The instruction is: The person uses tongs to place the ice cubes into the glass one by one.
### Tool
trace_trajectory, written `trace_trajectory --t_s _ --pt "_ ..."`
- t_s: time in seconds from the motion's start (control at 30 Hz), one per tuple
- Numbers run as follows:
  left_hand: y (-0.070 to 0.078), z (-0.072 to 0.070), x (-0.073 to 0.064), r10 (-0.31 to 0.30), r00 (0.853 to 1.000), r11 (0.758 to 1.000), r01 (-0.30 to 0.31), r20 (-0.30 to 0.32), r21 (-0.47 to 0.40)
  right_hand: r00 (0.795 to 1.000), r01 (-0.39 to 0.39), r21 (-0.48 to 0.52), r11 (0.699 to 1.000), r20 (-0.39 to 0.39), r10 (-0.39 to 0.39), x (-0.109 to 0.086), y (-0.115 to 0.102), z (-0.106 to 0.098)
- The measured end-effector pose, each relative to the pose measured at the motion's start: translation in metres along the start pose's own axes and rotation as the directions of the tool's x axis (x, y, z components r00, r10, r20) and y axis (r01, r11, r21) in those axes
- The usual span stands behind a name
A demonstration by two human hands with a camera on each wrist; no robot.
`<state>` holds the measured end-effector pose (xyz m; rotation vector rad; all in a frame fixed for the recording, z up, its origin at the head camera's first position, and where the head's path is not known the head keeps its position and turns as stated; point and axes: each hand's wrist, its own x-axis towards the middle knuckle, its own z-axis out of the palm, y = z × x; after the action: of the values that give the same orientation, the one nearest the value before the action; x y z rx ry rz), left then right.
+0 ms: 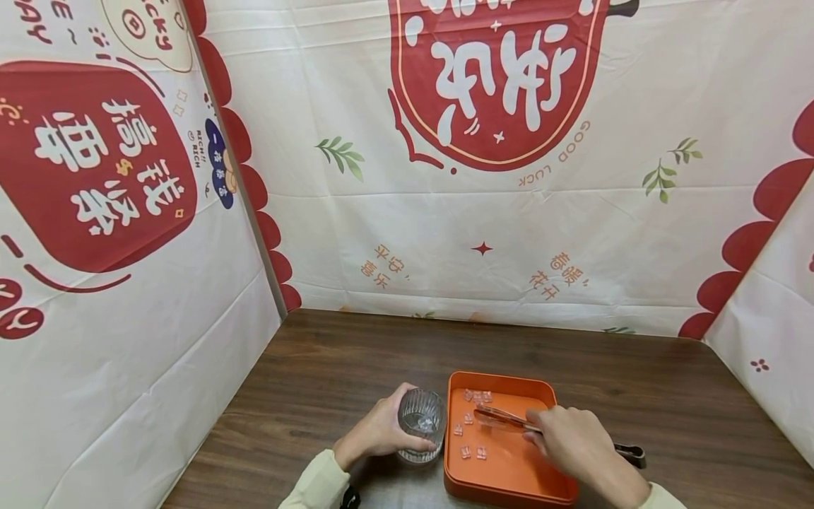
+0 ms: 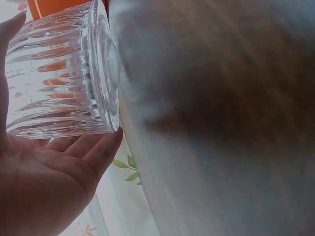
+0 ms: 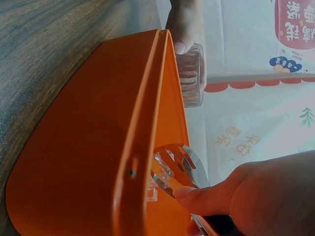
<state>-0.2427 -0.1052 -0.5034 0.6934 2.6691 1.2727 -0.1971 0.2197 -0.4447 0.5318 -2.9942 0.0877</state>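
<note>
My left hand (image 1: pixel 381 428) grips a clear ribbed glass (image 1: pixel 422 442) from its left side, thumb on the near side and fingers round the far side. In the left wrist view, the glass (image 2: pixel 54 83) shows its thick base close to the table. My right hand (image 1: pixel 572 442) holds metal tongs (image 1: pixel 509 416) over an orange tray (image 1: pixel 509 474). Their slotted head (image 3: pixel 184 162) reaches below the tray's rim, among small clear cubes (image 3: pixel 152 194). Several such cubes (image 1: pixel 481 453) lie spread on the tray floor, mostly along its left half and far corner.
The glass stands right beside the tray's left wall. Both are on a dark wood table (image 1: pixel 356 353). Printed white cloth (image 1: pixel 445 233) hangs behind the table and along both sides. The tongs' black rear end (image 1: pixel 631 454) sticks out past the tray's right wall.
</note>
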Motion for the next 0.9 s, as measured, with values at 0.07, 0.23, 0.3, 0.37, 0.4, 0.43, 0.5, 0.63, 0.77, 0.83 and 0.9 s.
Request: trace_trajectory --t_s 0.07,0.23,0.3,0.37,0.4,0.43,0.5,0.63,0.77,0.83,0.9 --pt "0.0 0.0 0.0 0.002 1.0 1.0 -0.002 -0.002 0.005 1.0 0.003 0.002 1.0 -0.005 -0.003 0.0 0.0 -0.001" --pt "0.0 0.0 0.0 0.001 1.0 1.0 -0.001 -0.006 0.008 0.999 0.018 0.009 1.0 -0.034 -0.018 -0.002 0.001 -0.006" --pt "0.0 0.0 0.0 0.0 1.0 1.0 0.0 -0.006 0.009 0.999 0.024 0.01 1.0 -0.048 -0.024 -0.003 0.001 -0.007" --pt "0.0 0.0 -0.001 -0.001 1.0 1.0 0.001 -0.006 0.011 0.998 0.027 0.011 1.0 -0.057 -0.026 -0.003 0.001 -0.009" --pt "0.0 0.0 -0.001 -0.001 1.0 1.0 0.001 -0.006 0.011 0.998 0.027 0.012 1.0 -0.06 -0.026 -0.004 0.001 -0.01" --pt "0.0 0.0 -0.001 -0.002 1.0 1.0 0.002 -0.006 0.011 0.998 0.026 0.012 1.0 -0.061 -0.026 -0.004 0.001 -0.01" --pt "0.0 0.0 -0.001 -0.003 1.0 1.0 0.003 -0.006 0.01 0.998 0.026 0.014 1.0 -0.062 -0.025 -0.004 0.001 -0.011" --pt "0.0 0.0 -0.001 -0.003 1.0 1.0 0.003 -0.008 0.011 0.997 0.025 0.015 1.0 -0.069 -0.024 -0.004 0.0 -0.014" --pt "-0.001 0.0 -0.001 0.0 1.0 1.0 0.0 -0.01 0.015 0.995 0.034 0.006 0.999 -0.097 -0.034 -0.004 0.0 -0.017" --pt "-0.001 0.0 -0.001 0.001 1.0 1.0 -0.001 -0.01 0.016 0.993 0.041 0.002 0.999 -0.115 -0.041 -0.004 0.0 -0.018" --pt "-0.001 0.0 -0.001 0.0 1.0 1.0 0.0 -0.01 0.014 0.991 0.044 0.002 0.999 -0.126 -0.043 -0.004 0.0 -0.019"
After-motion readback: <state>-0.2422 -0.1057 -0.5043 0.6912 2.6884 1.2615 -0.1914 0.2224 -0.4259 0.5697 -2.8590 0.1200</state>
